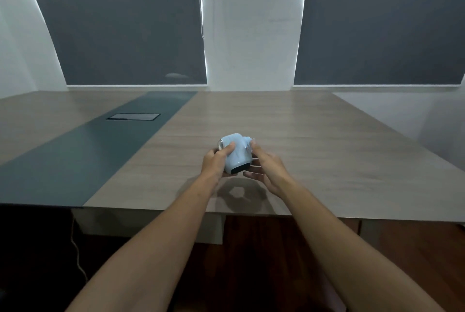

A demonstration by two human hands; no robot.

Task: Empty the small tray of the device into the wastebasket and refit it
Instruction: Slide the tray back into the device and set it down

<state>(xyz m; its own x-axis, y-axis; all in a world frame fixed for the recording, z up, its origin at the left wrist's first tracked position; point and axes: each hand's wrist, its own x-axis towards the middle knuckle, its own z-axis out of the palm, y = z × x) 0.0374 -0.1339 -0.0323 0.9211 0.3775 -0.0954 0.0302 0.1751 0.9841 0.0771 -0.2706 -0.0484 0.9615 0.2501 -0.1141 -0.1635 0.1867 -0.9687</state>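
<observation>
A small light-blue device [236, 154] with a dark panel on its near end is held a little above the wooden table [314, 140], near the front edge. My left hand [217, 162] grips its left side, thumb on top. My right hand [266, 169] is at its right side, fingertips touching a clear part [247, 146] by the device's far right end, palm open underneath. Whether that clear part is the small tray I cannot tell. No wastebasket is in view.
A dark strip [100, 145] runs along the table's left half with a closed cable hatch [133, 116] set in it. Two windows with grey blinds stand behind. A white cable [76, 248] hangs under the table at the left. The floor below is dark wood.
</observation>
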